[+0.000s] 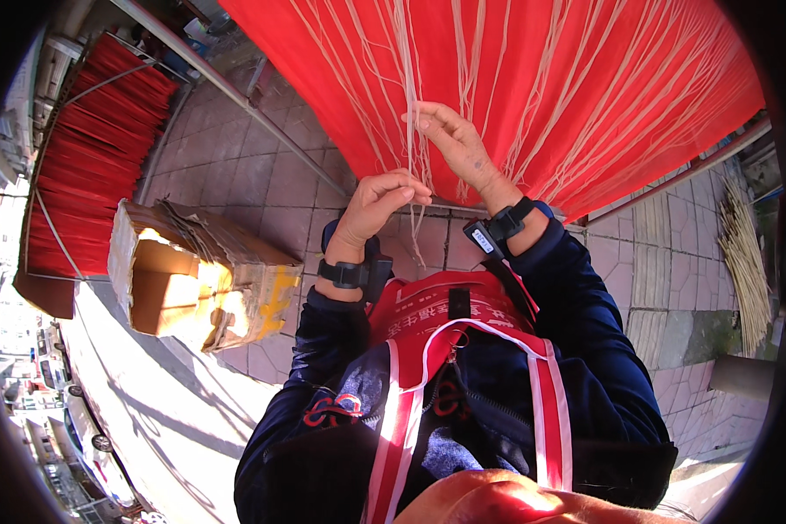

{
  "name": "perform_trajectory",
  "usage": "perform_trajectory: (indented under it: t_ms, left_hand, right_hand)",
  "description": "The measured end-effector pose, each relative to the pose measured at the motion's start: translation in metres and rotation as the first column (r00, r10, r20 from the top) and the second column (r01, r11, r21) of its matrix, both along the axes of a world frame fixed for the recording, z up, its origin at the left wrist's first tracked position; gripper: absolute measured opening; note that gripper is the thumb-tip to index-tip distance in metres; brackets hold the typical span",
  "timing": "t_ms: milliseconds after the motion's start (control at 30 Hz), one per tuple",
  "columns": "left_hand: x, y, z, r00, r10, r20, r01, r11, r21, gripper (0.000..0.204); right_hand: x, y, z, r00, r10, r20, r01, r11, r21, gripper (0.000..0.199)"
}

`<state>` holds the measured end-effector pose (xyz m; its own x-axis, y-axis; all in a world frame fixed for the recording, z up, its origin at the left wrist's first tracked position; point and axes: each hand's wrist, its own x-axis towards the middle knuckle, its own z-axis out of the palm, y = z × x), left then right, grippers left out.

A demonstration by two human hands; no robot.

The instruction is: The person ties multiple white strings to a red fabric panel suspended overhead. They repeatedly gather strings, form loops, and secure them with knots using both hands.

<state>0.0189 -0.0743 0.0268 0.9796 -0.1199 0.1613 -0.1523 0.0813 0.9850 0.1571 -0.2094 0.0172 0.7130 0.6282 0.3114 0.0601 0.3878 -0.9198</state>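
Note:
A bundle of thin whitish threads (pixel 409 74) hangs down in front of a large sheet of red cloth (pixel 515 83). My right hand (pixel 456 147) is higher up, its thumb and fingers closed on the bundle. Lower and to the left, my left hand (pixel 377 208) pinches the same threads between thumb and fingertips. Loose thread ends dangle below the left fingers toward my red apron (pixel 450 301). Many more pale strands run down the red cloth to the right of my hands.
An opened cardboard box (pixel 214 279) stands on the paving at left. A metal pole (pixel 227 94) slants past the cloth's left side. Farther left is a rack of red hanging material (pixel 105 148). A bundle of thin sticks (pixel 744 266) lies at far right.

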Motion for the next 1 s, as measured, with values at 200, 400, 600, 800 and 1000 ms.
perform_trajectory:
  t_ms: [200, 400, 600, 800, 1000]
  left_hand:
    - [-0.003, 0.004, -0.003, 0.996, 0.091, -0.004, -0.091, 0.994, 0.055, 0.023]
    - [-0.007, 0.020, -0.012, 0.974, 0.225, 0.000, -0.225, 0.973, -0.057, 0.024]
    - [-0.004, 0.027, -0.010, 0.964, 0.265, 0.018, -0.264, 0.963, -0.048, 0.027]
    - [0.031, 0.023, 0.032, 0.983, 0.177, 0.052, -0.174, 0.983, -0.057, 0.034]
    - [0.073, 0.013, 0.087, 0.992, 0.071, 0.101, -0.060, 0.992, -0.110, 0.036]
  right_hand:
    - [-0.010, -0.009, 0.004, 1.000, -0.005, -0.030, 0.005, 1.000, -0.011, 0.021]
    - [-0.005, -0.026, 0.006, 0.983, -0.163, -0.090, 0.165, 0.986, 0.023, 0.020]
    - [-0.011, -0.038, 0.007, 0.988, -0.121, -0.099, 0.123, 0.992, 0.015, 0.020]
    - [-0.024, -0.039, 0.015, 0.996, -0.071, -0.059, 0.071, 0.997, -0.002, 0.017]
    - [-0.031, -0.042, 0.022, 0.998, -0.053, -0.027, 0.053, 0.998, -0.026, 0.017]
